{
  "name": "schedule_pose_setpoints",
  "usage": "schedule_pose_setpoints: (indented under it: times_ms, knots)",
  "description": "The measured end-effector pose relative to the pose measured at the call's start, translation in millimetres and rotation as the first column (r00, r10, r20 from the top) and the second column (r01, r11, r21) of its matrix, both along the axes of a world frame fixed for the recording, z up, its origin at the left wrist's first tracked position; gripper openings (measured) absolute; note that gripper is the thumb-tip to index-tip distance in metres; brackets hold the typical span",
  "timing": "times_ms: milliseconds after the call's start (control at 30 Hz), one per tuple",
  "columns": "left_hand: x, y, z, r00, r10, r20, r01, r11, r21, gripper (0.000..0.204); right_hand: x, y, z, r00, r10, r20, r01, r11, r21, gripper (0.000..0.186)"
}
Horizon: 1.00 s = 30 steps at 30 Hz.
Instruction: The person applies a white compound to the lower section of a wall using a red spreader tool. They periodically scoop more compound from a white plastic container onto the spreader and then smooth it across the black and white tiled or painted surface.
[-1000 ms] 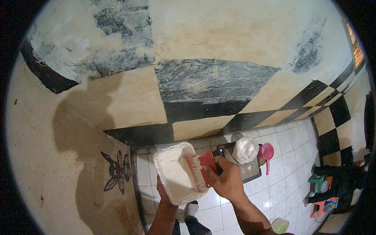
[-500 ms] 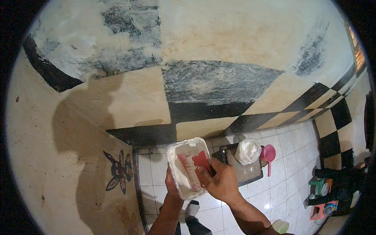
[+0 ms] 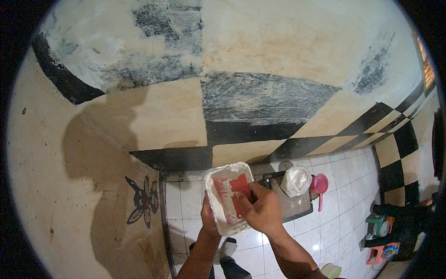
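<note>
A white rectangular plastic tub (image 3: pixel 210 197) smeared with white paste is held up in front of me, tilted so its inside shows. Along its left side my left hand (image 3: pixel 209 216) grips the tub, its fingers partly hidden beneath. My right hand (image 3: pixel 262 209) is closed on a red scraper (image 3: pixel 232 190), thumb on top. The scraper's broad flat blade lies inside the tub, streaked with white paste along its left part. Ahead stands the wall (image 3: pixel 260 56), painted in black and cream checks, with several black patches thinly covered in white.
On the white tiled floor (image 3: pixel 344 195), a white plastic bag (image 3: pixel 296 181) sits on a dark-edged board (image 3: pixel 297 207) beside a pink dipper (image 3: pixel 319 184). Lower right are a pale green container (image 3: pixel 331 270) and small green (image 3: pixel 375 225) and red (image 3: pixel 376 253) stools, near another person's legs (image 3: pixel 395 209).
The tub, scraper and both hands have shifted slightly right in view. The scraper's blade is turned a little and shows more red. Both hands keep their hold.
</note>
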State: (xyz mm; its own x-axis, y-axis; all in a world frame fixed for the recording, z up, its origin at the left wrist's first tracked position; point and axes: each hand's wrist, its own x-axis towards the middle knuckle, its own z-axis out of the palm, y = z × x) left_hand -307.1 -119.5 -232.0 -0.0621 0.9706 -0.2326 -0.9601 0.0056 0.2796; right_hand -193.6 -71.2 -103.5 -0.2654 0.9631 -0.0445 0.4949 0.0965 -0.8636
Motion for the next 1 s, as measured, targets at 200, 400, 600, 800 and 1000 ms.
schedule_pose_setpoints:
  times_ms: [200, 400, 600, 800, 1000]
  knots:
    - [-10.2, -4.2, 3.1, 0.980, 0.021, 0.197, -0.053, 0.986, 0.156, 0.057, 12.6, -2.3, -0.1, 0.974, -0.039, -0.223, 0.037, 0.999, -0.014, 0.026]
    - [-15.8, -6.8, -5.2, 0.985, 0.163, 0.055, -0.167, 0.984, 0.063, 0.055, 11.8, -10.3, 14.0, 0.992, -0.026, -0.123, 0.027, 1.000, 0.005, 0.017]
    - [-28.7, -12.7, -10.9, 0.985, 0.093, 0.148, -0.113, 0.985, 0.132, 0.057, 9.9, -3.0, -7.9, 0.872, -0.190, -0.452, 0.090, 0.968, -0.235, 0.016]
    - [-53.2, -22.7, 10.6, 0.985, 0.171, 0.030, -0.173, 0.973, 0.151, 0.057, 2.7, 0.9, -21.6, 0.590, -0.375, -0.715, -0.170, 0.809, -0.563, 0.015]
    - [-90.3, -28.9, 1.1, 0.961, 0.276, -0.021, -0.275, 0.961, 0.023, 0.057, -18.3, -1.9, -16.1, 0.523, -0.458, -0.719, -0.299, 0.691, -0.658, 0.023]
